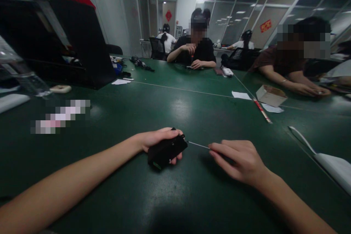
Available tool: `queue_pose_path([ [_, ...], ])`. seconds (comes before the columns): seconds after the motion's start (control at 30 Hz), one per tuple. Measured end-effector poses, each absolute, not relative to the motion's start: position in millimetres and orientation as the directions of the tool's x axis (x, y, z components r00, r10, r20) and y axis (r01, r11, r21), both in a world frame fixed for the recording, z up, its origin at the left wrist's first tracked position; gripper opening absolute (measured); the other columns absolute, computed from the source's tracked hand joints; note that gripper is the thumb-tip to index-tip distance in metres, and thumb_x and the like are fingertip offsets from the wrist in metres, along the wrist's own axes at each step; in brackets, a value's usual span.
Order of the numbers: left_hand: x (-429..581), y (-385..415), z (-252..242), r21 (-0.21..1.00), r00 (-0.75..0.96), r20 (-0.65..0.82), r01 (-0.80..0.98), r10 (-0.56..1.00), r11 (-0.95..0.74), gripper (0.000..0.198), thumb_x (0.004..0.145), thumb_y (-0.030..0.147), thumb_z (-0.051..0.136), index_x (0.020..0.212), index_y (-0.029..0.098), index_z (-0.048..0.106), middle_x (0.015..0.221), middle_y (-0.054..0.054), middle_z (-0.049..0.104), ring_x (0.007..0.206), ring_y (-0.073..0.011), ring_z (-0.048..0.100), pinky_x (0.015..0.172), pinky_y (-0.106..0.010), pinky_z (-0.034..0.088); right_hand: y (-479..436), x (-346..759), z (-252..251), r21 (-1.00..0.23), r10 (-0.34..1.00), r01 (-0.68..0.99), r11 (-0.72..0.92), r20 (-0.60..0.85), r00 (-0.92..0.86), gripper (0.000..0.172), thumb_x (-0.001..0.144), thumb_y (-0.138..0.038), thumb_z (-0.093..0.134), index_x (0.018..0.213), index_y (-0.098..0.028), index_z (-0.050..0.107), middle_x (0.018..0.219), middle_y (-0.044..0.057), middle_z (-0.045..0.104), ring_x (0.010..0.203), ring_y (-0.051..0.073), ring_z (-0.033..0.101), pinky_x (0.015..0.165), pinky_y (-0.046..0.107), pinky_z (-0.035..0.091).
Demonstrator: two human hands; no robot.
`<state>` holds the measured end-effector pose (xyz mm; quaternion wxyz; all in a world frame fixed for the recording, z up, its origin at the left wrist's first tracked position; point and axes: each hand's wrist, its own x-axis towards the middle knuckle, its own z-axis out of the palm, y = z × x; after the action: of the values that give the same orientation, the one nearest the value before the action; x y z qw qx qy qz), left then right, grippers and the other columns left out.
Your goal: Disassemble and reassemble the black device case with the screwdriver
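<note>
My left hand [156, 140] is closed around a small black device [166, 151] and holds it low over the dark green table [175, 113]. My right hand [238, 161] pinches the end of a thin metal rod or wire [197, 144]. The rod's other tip meets the right end of the black device. Both forearms come in from the bottom of the view.
A small cardboard box [271, 95], a red-and-white stick [261, 110] and paper scraps [241, 95] lie to the right. An open black case [79, 40] stands at the left with a clear bottle [19, 73]. Other people sit across the table. A white object [331, 166] lies at the right edge.
</note>
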<state>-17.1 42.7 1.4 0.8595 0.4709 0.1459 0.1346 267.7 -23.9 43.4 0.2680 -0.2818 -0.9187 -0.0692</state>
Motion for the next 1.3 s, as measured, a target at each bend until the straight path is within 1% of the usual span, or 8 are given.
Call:
queue_pose_path([
  [0.27, -16, 40, 6, 0.852, 0.921, -0.137, -0.078, 0.365, 0.517, 0.046, 0.082, 0.057, 0.065, 0.097, 0.016, 0.052, 0.082, -0.012, 0.073, 0.067, -0.0216, 0.072, 0.058, -0.030, 0.057, -24, 268, 42, 0.198, 0.343, 0.523, 0.829, 0.558, -0.756, 0.013, 0.090, -0.016, 0.063, 0.101, -0.012, 0.069, 0.066, 0.003, 0.064, 0.052, 0.012, 0.054, 0.048, 0.027, 0.039],
  [0.37, -16, 40, 7, 0.849, 0.917, -0.163, -0.058, 0.364, 0.525, 0.047, 0.081, 0.058, 0.066, 0.096, 0.016, 0.053, 0.082, -0.012, 0.073, 0.066, -0.0219, 0.072, 0.057, -0.030, 0.057, -24, 270, 45, 0.321, 0.303, 0.511, 0.797, 0.520, -0.799, 0.012, 0.090, -0.015, 0.064, 0.100, -0.012, 0.069, 0.066, 0.003, 0.065, 0.053, 0.012, 0.053, 0.048, 0.028, 0.038],
  [0.53, -17, 40, 10, 0.833, 0.918, -0.219, -0.001, 0.331, 0.554, 0.047, 0.080, 0.058, 0.067, 0.097, 0.017, 0.052, 0.079, -0.011, 0.073, 0.063, -0.0218, 0.072, 0.056, -0.030, 0.058, -30, 276, 62, 0.592, 0.146, 0.377, 0.712, 0.401, -0.904, 0.021, 0.092, -0.011, 0.059, 0.109, -0.013, 0.070, 0.077, 0.006, 0.070, 0.060, 0.015, 0.053, 0.051, 0.031, 0.037],
  [0.63, -17, 40, 13, 0.819, 0.920, -0.265, 0.057, 0.289, 0.571, 0.047, 0.079, 0.057, 0.068, 0.097, 0.017, 0.053, 0.079, -0.011, 0.074, 0.063, -0.0225, 0.072, 0.057, -0.032, 0.058, -38, 273, 68, 0.652, 0.120, 0.348, 0.674, 0.368, -0.922, 0.027, 0.094, -0.010, 0.052, 0.114, -0.012, 0.069, 0.084, 0.008, 0.072, 0.070, 0.018, 0.057, 0.057, 0.033, 0.040],
  [0.77, -15, 40, 15, 0.810, 0.920, -0.308, 0.120, 0.243, 0.574, 0.046, 0.078, 0.053, 0.072, 0.099, 0.017, 0.054, 0.080, -0.012, 0.074, 0.065, -0.0232, 0.073, 0.061, -0.034, 0.059, -40, 264, 63, 0.552, 0.150, 0.372, 0.746, 0.405, -0.902, 0.027, 0.095, -0.012, 0.051, 0.116, -0.010, 0.067, 0.084, 0.009, 0.072, 0.069, 0.019, 0.058, 0.056, 0.034, 0.041],
  [0.97, -17, 42, 11, 0.797, 0.935, -0.299, 0.135, 0.189, 0.589, 0.048, 0.076, 0.055, 0.072, 0.100, 0.018, 0.052, 0.083, -0.011, 0.074, 0.066, -0.0252, 0.074, 0.058, -0.035, 0.059, -26, 262, 44, 0.169, 0.303, 0.455, 0.874, 0.542, -0.784, 0.013, 0.091, -0.016, 0.063, 0.103, -0.014, 0.066, 0.067, 0.002, 0.065, 0.055, 0.013, 0.053, 0.049, 0.028, 0.039],
  [1.17, -16, 39, 9, 0.775, 0.949, -0.294, 0.166, 0.115, 0.610, 0.052, 0.071, 0.052, 0.077, 0.103, 0.018, 0.052, 0.080, -0.009, 0.073, 0.063, -0.0250, 0.073, 0.054, -0.033, 0.058, -25, 254, 38, 0.149, 0.276, 0.409, 0.900, 0.530, -0.802, 0.012, 0.090, -0.016, 0.063, 0.100, -0.013, 0.068, 0.066, 0.003, 0.063, 0.055, 0.013, 0.052, 0.051, 0.029, 0.038],
  [1.3, -13, 36, 4, 0.771, 0.967, -0.244, 0.149, 0.070, 0.620, 0.053, 0.069, 0.045, 0.081, 0.103, 0.019, 0.051, 0.084, -0.007, 0.073, 0.064, -0.0233, 0.073, 0.056, -0.034, 0.058, -25, 243, 28, -0.066, 0.354, 0.386, 0.920, 0.559, -0.750, 0.012, 0.091, -0.017, 0.060, 0.098, -0.012, 0.069, 0.064, 0.001, 0.059, 0.055, 0.013, 0.051, 0.051, 0.028, 0.035],
])
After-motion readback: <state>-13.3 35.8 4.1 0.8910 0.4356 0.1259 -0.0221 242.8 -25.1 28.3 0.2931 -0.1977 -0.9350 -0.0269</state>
